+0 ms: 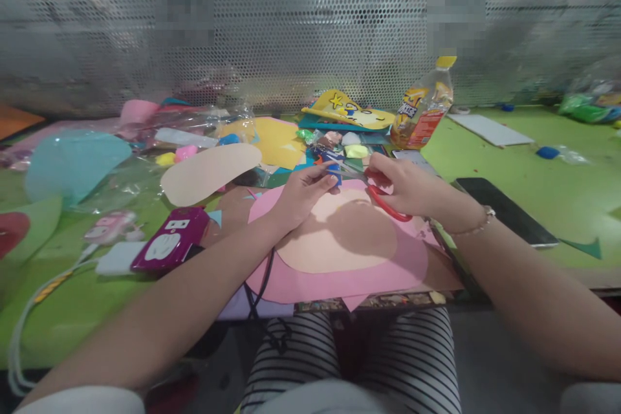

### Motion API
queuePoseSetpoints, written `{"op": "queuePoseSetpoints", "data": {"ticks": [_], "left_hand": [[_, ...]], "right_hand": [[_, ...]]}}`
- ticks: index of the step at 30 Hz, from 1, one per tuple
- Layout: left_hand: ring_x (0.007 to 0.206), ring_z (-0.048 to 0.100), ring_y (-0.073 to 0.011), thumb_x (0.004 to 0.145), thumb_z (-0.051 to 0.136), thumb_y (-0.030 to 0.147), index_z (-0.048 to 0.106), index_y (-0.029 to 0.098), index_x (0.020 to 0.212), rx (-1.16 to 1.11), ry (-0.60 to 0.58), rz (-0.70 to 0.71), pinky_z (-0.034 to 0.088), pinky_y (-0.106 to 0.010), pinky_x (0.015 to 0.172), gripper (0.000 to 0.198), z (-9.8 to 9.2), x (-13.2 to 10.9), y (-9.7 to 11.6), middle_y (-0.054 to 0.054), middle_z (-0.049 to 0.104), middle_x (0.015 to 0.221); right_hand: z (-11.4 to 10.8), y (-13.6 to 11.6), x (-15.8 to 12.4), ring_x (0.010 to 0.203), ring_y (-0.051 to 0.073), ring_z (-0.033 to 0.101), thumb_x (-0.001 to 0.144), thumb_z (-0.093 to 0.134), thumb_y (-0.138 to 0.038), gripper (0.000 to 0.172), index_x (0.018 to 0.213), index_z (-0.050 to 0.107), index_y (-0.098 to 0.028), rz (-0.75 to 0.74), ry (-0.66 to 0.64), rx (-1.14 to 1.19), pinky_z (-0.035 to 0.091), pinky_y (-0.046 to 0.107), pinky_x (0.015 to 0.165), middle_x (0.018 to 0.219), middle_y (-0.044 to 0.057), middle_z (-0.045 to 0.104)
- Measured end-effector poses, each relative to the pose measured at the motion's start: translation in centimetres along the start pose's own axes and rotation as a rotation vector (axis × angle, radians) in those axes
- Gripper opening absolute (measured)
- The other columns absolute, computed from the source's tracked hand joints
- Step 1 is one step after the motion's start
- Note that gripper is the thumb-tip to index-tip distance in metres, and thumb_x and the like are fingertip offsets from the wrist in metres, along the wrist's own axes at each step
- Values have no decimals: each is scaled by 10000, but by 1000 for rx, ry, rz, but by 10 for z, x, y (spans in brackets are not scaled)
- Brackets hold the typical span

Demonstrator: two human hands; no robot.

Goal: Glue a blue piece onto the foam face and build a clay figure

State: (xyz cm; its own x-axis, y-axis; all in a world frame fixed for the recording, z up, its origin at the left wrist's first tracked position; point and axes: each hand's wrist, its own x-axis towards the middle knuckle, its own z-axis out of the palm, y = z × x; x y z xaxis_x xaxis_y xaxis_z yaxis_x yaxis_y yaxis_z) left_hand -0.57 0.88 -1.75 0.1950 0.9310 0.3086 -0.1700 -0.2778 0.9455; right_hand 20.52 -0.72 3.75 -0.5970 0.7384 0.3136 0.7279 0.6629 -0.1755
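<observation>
Red-handled scissors [391, 205] and a small blue piece [335, 173], near the centre of my view.
From here I see the left hand [305, 193] pinching the piece, thumb against fingers; the right hand [398, 182] curls round the handles, blades toward nine o'clock. Pink paper [339, 284] lies at six o'clock, a bottle [423, 110] at two.

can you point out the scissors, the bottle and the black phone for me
Scissors [391, 205], head view: on the red handle.
Bottle [421, 118], head view: on the printed label.
Black phone [504, 211], head view: on the middle of its dark upper face.
</observation>
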Motion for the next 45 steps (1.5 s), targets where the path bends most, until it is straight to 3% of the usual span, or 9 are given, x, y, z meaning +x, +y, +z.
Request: {"op": "queuePoseSetpoints", "data": {"ticks": [3,9,13,18,25,33,45], "left_hand": [[669,574,-108,631,723,451,696,199,802,-82,-88,-19,471,-278,697,306,1,0,1,-9,623,723],[641,547,-82,648,714,443,685,206,868,-116,-99,-13,457,-256,696,325,2,1,3,-1,611,759],[655,542,-93,701,662,465,684,195,827,-36,-107,17,445,-252,697,299,-1,2,0,-3,596,692],[625,542,-95,679,674,484,679,191,971,-12,-83,-1,437,-253,672,413,1,0,2,-4,608,677],[638,549,-112,708,665,417,687,191,869,198,-71,66,432,-249,680,279,4,-8,22,8,608,647],[685,526,-122,786,585,393,667,191,764,403,-124,162,407,-244,685,219,-1,-8,23,1,581,661],[676,518,-101,790,586,338,661,169,825,385,-133,157,413,-222,664,188,0,-10,25,2,559,711]], "right_hand": [[-1,-4,0,493,139,417,777,479,-280,118,736,384,-224,41,37,-40,271,263,487,571,-5,474],[-1,-6,1,524,151,447,780,486,-277,103,790,403,-217,95,54,-16,294,266,508,617,9,519],[1,-1,0,621,179,489,799,483,-324,183,907,414,-194,24,34,-3,337,284,559,761,58,558],[1,1,-2,664,205,485,793,496,-342,225,920,410,-178,-35,-15,-44,346,303,568,797,86,544],[-2,-1,-3,637,193,456,803,481,-349,187,870,392,-199,-63,-60,-69,321,302,562,778,67,514],[-4,3,-3,586,148,418,786,479,-322,160,825,374,-207,-42,-52,-3,294,267,537,712,15,471],[-8,-1,-2,506,110,358,708,501,-215,195,759,313,-216,21,-77,-33,217,247,496,622,-27,433]]}}
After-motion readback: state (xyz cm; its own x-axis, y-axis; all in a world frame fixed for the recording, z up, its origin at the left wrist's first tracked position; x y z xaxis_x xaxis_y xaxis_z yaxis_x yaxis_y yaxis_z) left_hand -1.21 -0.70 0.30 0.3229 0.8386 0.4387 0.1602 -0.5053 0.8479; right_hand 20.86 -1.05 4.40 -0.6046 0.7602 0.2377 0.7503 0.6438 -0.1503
